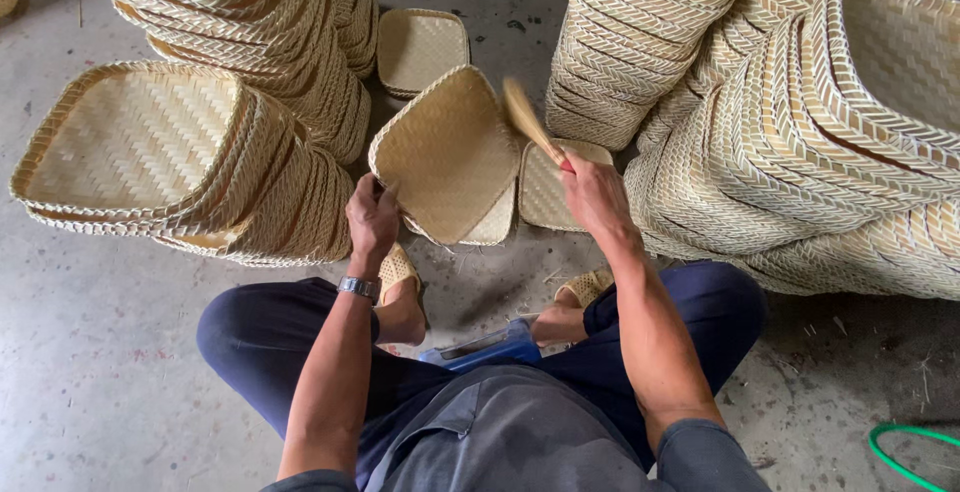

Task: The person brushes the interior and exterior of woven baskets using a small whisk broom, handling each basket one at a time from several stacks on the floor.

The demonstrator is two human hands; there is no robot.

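A person sits on the grey floor. The left hand holds a woven tray by its edge, tilted up. The right hand holds a brush over the tray. Big stacks of woven trays stand on both sides.

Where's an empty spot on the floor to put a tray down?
Bare floor lies beside the left knee, below the left tray stack; more by the green hose. Straight ahead is crowded: left hand, held tray, right hand, brush.
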